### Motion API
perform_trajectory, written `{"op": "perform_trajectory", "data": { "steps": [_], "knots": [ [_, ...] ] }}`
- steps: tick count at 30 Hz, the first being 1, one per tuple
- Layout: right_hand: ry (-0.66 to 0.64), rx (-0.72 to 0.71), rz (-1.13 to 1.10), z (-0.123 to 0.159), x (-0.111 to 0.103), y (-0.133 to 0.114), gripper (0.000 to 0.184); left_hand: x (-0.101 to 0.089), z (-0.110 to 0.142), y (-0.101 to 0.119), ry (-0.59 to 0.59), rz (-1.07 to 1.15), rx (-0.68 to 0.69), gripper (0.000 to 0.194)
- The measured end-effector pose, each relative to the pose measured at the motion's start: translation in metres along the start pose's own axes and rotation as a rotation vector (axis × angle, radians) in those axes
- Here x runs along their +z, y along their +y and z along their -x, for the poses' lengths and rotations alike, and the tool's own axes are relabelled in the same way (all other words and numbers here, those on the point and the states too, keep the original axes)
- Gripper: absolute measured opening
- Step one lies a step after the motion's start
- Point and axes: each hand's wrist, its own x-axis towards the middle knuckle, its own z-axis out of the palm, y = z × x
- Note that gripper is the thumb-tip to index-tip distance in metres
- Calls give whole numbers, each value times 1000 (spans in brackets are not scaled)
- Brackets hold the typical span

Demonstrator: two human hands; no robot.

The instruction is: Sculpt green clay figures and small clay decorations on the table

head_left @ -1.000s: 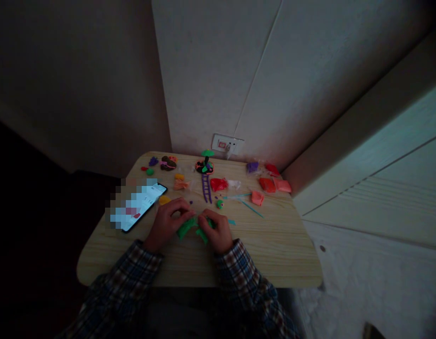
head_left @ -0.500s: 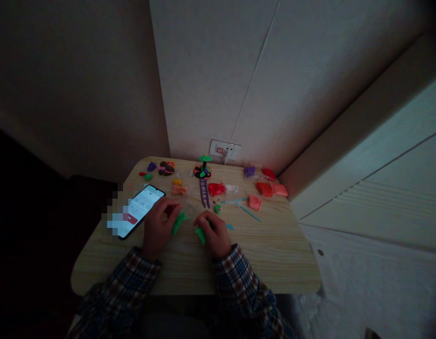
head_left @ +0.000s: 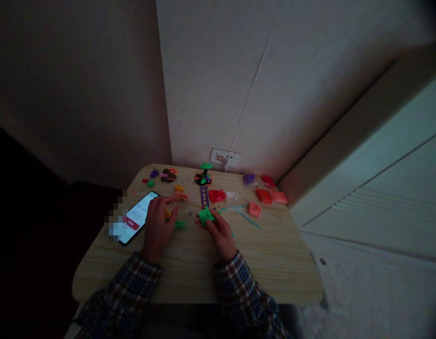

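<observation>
My right hand [head_left: 219, 231] pinches a lump of green clay [head_left: 205, 216] just above the wooden table [head_left: 274, 254], below a purple clay ladder [head_left: 204, 196]. My left hand [head_left: 158, 222] rests on the table with its fingers stretched toward an orange clay piece [head_left: 180, 194]. A second green clay piece [head_left: 179, 224] lies on the wood beside that hand's thumb, apart from it. A lit phone [head_left: 138, 216] lies just left of the left hand.
At the back stand a small black and green clay figure [head_left: 204, 175] and a dark clay model [head_left: 167, 175]. Red clay [head_left: 217, 195] and pink packets [head_left: 269, 195] lie to the right, with thin teal sticks [head_left: 249, 220]. A wall socket [head_left: 224, 157] sits behind the table.
The two hands have drawn apart. The right hand lifted one green lump forward toward the ladder. The left hand let go of the other green piece and opened toward the orange clay.
</observation>
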Motion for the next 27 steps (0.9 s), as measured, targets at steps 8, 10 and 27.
{"op": "perform_trajectory", "data": {
  "steps": [8,10,27],
  "knots": [
    [-63,-37,-158,1,6,-2,43,-4,5,23,-373,576,-11,30],
    [-62,-49,-140,0,7,-1,45,1,7,27,-470,711,-50,34],
    [99,-128,153,5,1,-10,47,4,8,26,-420,824,-359,31]
  ]
}}
